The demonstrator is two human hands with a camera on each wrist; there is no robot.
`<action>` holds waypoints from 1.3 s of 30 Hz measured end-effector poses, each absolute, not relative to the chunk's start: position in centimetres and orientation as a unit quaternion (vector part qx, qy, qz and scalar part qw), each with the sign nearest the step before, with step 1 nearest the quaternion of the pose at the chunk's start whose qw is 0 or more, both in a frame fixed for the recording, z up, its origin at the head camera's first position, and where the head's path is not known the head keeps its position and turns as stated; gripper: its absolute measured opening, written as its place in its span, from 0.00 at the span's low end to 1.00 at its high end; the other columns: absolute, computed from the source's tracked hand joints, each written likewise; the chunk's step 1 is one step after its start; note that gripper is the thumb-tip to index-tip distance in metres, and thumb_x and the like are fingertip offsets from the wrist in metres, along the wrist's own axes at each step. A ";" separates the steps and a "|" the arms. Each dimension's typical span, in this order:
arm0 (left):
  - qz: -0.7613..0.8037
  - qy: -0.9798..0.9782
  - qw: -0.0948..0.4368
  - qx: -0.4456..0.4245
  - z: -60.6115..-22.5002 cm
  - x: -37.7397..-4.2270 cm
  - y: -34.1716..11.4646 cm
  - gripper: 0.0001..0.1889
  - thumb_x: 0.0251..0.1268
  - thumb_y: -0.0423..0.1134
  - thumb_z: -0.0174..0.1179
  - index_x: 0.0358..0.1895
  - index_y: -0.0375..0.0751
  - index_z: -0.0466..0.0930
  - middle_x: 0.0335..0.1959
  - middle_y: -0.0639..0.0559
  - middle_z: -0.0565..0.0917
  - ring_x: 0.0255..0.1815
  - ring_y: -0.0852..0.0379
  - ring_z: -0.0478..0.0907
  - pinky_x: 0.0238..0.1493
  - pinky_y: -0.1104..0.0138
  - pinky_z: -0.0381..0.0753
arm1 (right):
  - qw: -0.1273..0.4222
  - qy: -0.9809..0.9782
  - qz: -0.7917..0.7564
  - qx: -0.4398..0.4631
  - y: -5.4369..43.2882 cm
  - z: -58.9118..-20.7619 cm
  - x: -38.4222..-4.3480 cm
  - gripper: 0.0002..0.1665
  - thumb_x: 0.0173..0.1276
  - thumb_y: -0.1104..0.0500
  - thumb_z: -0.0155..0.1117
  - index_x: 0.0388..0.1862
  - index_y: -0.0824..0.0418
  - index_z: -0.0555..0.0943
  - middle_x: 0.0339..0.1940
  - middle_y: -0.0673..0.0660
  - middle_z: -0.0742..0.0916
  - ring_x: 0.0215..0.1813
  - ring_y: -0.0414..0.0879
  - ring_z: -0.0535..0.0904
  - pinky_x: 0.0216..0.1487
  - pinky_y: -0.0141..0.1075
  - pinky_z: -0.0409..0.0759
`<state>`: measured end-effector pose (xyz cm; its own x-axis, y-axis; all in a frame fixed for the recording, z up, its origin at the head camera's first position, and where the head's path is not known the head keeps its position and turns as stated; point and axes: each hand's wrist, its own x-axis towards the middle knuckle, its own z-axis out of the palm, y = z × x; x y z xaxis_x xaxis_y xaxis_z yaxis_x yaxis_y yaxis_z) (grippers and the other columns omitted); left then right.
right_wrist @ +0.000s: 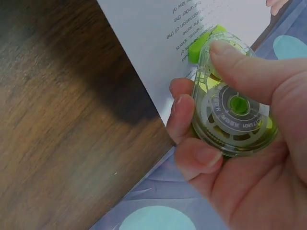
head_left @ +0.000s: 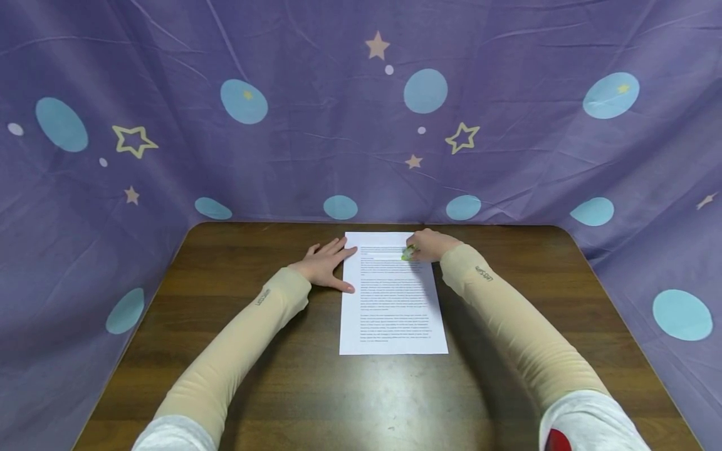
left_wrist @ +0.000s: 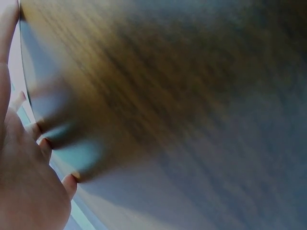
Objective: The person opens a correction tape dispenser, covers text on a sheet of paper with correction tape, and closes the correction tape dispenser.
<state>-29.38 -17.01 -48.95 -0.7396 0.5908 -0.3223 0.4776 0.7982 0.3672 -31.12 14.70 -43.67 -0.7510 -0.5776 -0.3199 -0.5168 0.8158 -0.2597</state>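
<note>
A printed sheet of paper (head_left: 393, 348) lies on the table, its lines of text running across it. At its upper left edge my left hand (head_left: 326, 265) rests with fingers spread, thumb and fingertips on the margin. Over the upper right part of the text, my right hand (head_left: 433, 245) holds a green, see-through correction tape (head_left: 408, 252). The right wrist view shows thumb and fingers gripping its clear case (right_wrist: 235, 129), with gears visible inside. Its green tip end (right_wrist: 195, 50) is right at the printed lines. Left of it, a blank white band crosses the text in the head view.
The brown wooden table (head_left: 271, 388) reaches back to a purple curtain (head_left: 316, 138) with stars and blue ovals, which also hangs along both sides. Beige sleeves (head_left: 507, 319) cover both forearms.
</note>
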 end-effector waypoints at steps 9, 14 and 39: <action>0.131 0.923 0.213 0.291 -48.6 -29.2 -17.0 0.60 0.58 0.71 0.68 0.87 0.51 0.46 0.87 0.43 0.35 0.87 0.43 0.31 0.78 0.35 0.35 | 0.201 0.933 -0.084 -0.287 15.4 -43.7 -31.0 0.07 0.72 0.65 0.66 0.47 0.63 0.86 0.36 0.54 0.86 0.36 0.45 0.76 0.44 0.40 0.77; 0.134 0.922 0.211 0.296 -47.9 -28.8 -16.9 0.60 0.59 0.71 0.67 0.86 0.47 0.47 0.87 0.38 0.38 0.87 0.39 0.34 0.77 0.33 0.36 | 0.203 0.935 -0.080 -0.280 15.8 -43.9 -31.2 0.04 0.73 0.64 0.67 0.44 0.62 0.85 0.36 0.54 0.86 0.36 0.45 0.76 0.45 0.41 0.77; 0.124 0.925 0.204 0.294 -47.7 -28.5 -16.7 0.58 0.61 0.67 0.69 0.86 0.47 0.47 0.87 0.39 0.38 0.87 0.40 0.35 0.78 0.34 0.38 | 0.192 0.941 -0.071 -0.269 17.5 -44.2 -31.1 0.09 0.72 0.63 0.69 0.48 0.64 0.87 0.43 0.57 0.88 0.41 0.48 0.80 0.51 0.46 0.79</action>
<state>-28.53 -16.73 -47.72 -0.7436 0.5954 -0.3044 0.4942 0.7959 0.3497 -31.11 17.46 -44.24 -0.7814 -0.5335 -0.3238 -0.4786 0.8452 -0.2379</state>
